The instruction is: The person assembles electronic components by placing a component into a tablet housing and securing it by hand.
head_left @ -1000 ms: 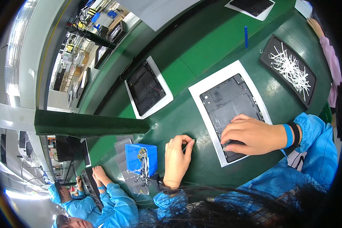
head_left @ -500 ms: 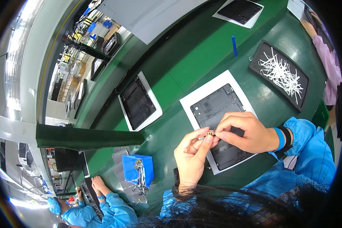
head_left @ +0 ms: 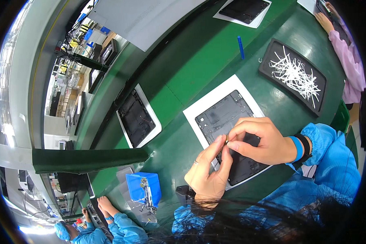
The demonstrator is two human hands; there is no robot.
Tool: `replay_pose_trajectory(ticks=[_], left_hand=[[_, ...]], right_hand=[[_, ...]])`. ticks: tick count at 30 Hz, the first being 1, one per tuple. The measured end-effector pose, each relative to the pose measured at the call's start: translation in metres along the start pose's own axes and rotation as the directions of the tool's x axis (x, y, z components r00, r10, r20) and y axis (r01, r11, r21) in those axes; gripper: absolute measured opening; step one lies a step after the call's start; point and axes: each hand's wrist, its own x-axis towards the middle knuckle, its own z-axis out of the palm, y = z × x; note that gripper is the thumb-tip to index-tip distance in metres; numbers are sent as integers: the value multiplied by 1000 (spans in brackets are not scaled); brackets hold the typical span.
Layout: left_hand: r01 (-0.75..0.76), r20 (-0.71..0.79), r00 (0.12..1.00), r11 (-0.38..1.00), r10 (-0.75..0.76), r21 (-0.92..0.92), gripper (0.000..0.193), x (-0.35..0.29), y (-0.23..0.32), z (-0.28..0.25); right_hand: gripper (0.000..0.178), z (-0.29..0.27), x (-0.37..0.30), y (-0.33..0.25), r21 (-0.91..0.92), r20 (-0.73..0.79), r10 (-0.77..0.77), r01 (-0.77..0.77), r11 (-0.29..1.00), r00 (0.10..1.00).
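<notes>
My left hand (head_left: pixel 209 173) and my right hand (head_left: pixel 259 140) meet fingertip to fingertip over a black tablet-shaped housing (head_left: pixel 219 116). Pinched between them is a small gold-and-dark part (head_left: pixel 227 140), mostly covered by the fingers. Its exact kind is too small to make out. The housing lies open side up on a white sheet (head_left: pixel 193 114); my hands hide its lower middle. White strips fill part of a black tray (head_left: pixel 266 69) to the right of the housing.
A blue bin (head_left: pixel 131 185) with a cable bundle (head_left: pixel 147 195) stands at left, near a green-wrapped bar (head_left: pixel 89 160). Further housings lie beyond, one at left (head_left: pixel 136 118), one at top (head_left: pixel 244 10). A blue pen (head_left: pixel 240 48) lies ahead. Co-workers' hands show at upper right (head_left: pixel 324 22) and lower left (head_left: pixel 105 205).
The small part has turned between my fingertips, so its striped gold face no longer shows. My left hand has tilted, its fingers more upright. The whole view has shifted slightly.
</notes>
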Motion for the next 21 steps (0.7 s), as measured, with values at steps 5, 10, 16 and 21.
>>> replay_pose_trajectory(ticks=[5, 10, 16, 21], left_hand=[[-248, 92, 969, 928, 231, 277, 41, 1, 2, -1], [-260, 27, 964, 907, 266, 331, 44, 0, 3, 4], [-233, 16, 970, 914, 242, 333, 47, -1, 0, 3], [-212, 52, 977, 919, 207, 331, 44, -1, -1, 4]], right_hand=[[15, -1, 0, 0, 6, -4, -10, 10, 1000, 1000], [14, -2, -1, 2, -44, -20, -14, 13, 999, 1000], [15, -3, 0, 0, -46, 29, -5, 7, 999, 1000], [16, -3, 0, 3, -67, 40, -26, 28, 997, 999]])
